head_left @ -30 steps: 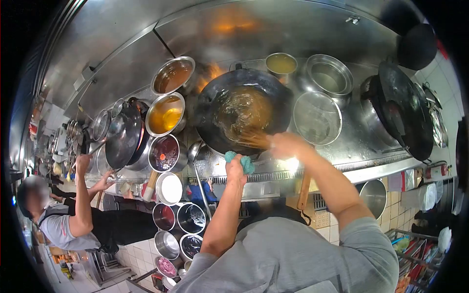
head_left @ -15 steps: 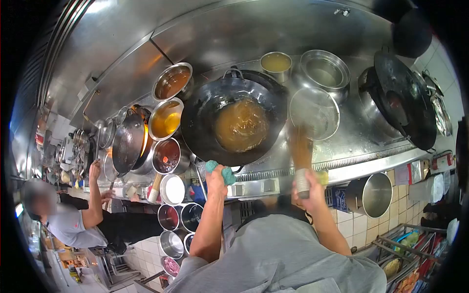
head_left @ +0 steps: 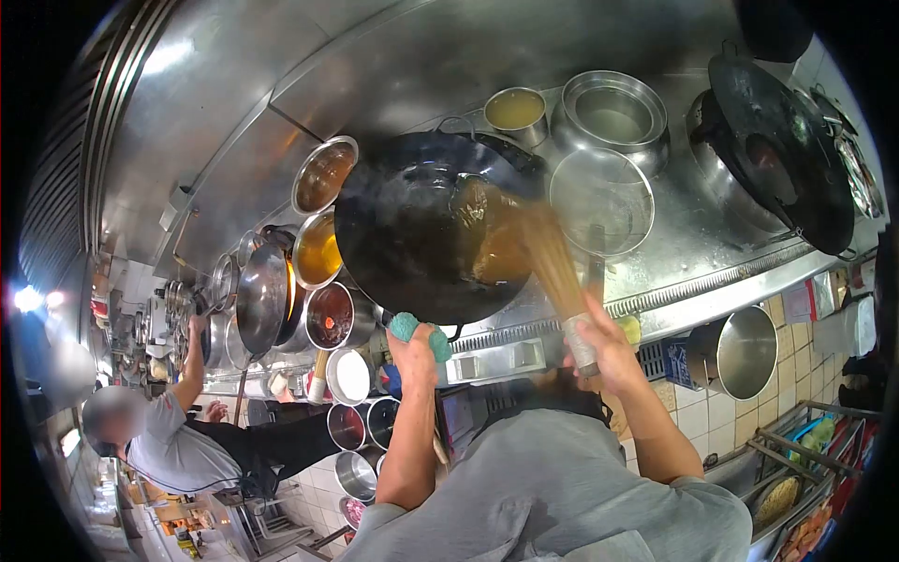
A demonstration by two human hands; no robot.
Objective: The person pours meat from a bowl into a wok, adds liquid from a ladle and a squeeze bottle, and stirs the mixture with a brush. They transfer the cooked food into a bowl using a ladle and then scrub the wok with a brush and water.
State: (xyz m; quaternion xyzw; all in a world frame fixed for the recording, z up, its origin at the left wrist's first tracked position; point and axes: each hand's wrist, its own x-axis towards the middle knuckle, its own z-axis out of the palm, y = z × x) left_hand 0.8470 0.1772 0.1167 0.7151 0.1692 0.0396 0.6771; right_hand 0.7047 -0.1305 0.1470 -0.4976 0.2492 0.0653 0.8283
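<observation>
A large black wok (head_left: 393, 234) sits on the steel stove, with brown liquid (head_left: 496, 229) washed toward its right side. My left hand (head_left: 415, 354) is closed on a green cloth (head_left: 429, 339) at the wok's near rim. The wrapped handle of a bamboo brush (head_left: 554, 267) is in my right hand (head_left: 607, 348); its bristles reach to the wok's right edge and are blurred. Just right of the wok lies a round mesh strainer (head_left: 601, 201).
Steel bowls of sauce (head_left: 328, 318) and orange oil (head_left: 318, 251) stand left of the wok. Pots (head_left: 615, 117) are behind the strainer, and more woks (head_left: 777, 159) at the right. A co-worker (head_left: 178, 440) stands at the left beside another wok (head_left: 262, 300).
The brush has swung left, its bristles now over the wok's right edge. The liquid has shifted rightward in the wok. The co-worker's raised arm has moved.
</observation>
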